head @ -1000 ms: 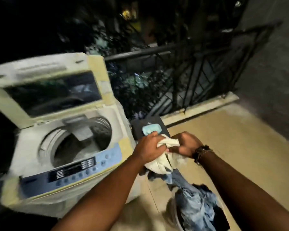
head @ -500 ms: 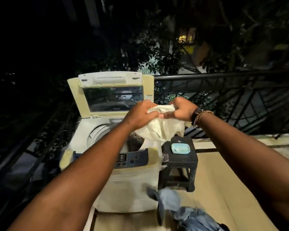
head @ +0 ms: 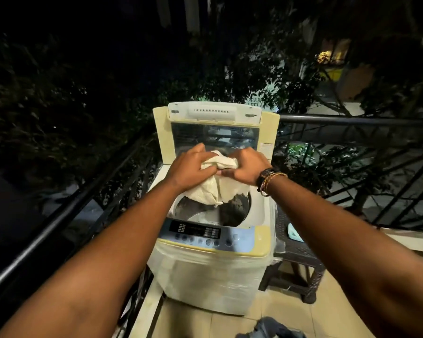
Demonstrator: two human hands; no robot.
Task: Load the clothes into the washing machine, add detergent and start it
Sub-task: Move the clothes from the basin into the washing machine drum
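My left hand (head: 189,168) and right hand (head: 246,167) both grip a crumpled cream cloth (head: 217,184) — held above the open drum of the cream top-loading washing machine (head: 213,269).

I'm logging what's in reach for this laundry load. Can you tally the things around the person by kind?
Washing machines: 1, the cream top-loading washing machine with its lid up.
Clothes: 2, the cream cloth gripped by the left hand and right hand over the drum, and the blue denim garment on the floor.
Stools: 1, the dark woven stool.
Small light-blue items on it: 1.
Total: 5
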